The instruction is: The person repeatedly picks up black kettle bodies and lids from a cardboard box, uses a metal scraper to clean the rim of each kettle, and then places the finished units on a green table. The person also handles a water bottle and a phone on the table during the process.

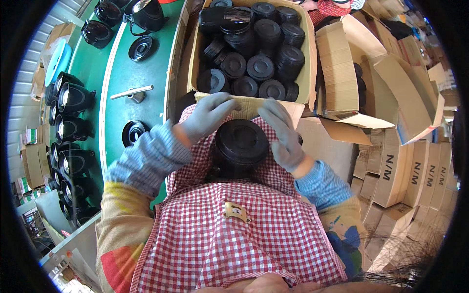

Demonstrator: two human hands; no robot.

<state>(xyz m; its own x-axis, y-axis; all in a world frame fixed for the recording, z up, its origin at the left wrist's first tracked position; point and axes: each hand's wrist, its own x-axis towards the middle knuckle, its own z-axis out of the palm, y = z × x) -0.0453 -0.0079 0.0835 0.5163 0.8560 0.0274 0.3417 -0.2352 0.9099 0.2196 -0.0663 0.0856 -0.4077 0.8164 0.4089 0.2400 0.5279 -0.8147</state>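
Note:
A black round pot-like vessel stands upright in my lap, topped with a wide black lid [242, 140]. My left hand [209, 116], in a grey glove, is held over the far left of the lid with its fingers stretched out and nothing in them. At the lid's right side is my right hand [283, 133], also gloved, its fingers extended away from me and holding nothing. Whether either palm brushes the lid, I cannot tell. Just beyond my hands is a cardboard box [310, 53] holding stacks of black round lids [260, 67] and a glossy black vessel [225, 19].
On the left, a green worktable [122, 93] carries rows of glossy black jugs [73, 128], two black ring-shaped parts [141, 48] and a metal T-shaped tool [134, 94]. Open cartons [342, 68] stand at right, above stacked closed boxes [391, 171]. Another person's red sleeve [332, 10] shows beyond.

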